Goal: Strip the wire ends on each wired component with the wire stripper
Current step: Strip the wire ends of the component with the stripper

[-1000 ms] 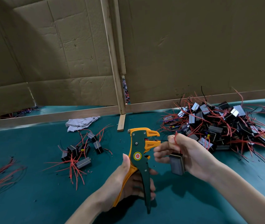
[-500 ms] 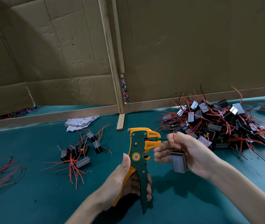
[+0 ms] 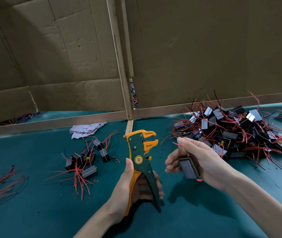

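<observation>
Stripper point(image 3: 139, 152) upright at center, handles gripped in left hand point(image 3: 133, 188), fingers curled round them. Component point(image 3: 189, 167) just right of it, held in right hand point(image 3: 200, 157), whose thumb and forefinger pinch its red wire point(image 3: 177, 143); wire tip near stripper head, apart. Pile point(image 3: 240, 133) far right, small group point(image 3: 85, 160) left on table point(image 3: 33, 212).

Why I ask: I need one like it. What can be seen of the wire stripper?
The wire stripper has a green body, orange jaws and one orange handle, seemingly plastic, and a round red-and-yellow badge. The left hand grips its handles, holding it upright over the table, its parted, empty jaws facing right. The right hand's wired component is clear of it.
</observation>
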Motion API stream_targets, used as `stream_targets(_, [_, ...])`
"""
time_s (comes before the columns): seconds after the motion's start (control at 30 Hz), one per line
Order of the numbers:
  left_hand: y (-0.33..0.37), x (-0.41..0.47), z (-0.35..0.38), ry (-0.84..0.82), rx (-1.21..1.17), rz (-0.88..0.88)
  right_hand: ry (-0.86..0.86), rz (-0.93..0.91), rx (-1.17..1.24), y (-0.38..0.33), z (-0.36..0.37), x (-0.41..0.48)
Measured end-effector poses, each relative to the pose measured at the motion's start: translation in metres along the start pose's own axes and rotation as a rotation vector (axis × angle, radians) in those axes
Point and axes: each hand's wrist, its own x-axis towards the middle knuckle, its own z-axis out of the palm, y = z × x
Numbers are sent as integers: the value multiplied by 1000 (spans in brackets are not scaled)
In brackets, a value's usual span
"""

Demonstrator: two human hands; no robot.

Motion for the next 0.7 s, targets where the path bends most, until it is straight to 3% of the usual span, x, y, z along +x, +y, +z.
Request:
stream_targets(0.3, [3,-3,7,-78,26,-62,174,-177,-10,3,3,3])
stream_targets(0.7, [3,-6,8,-95,111,-32,196,-241,-7,6,3,4])
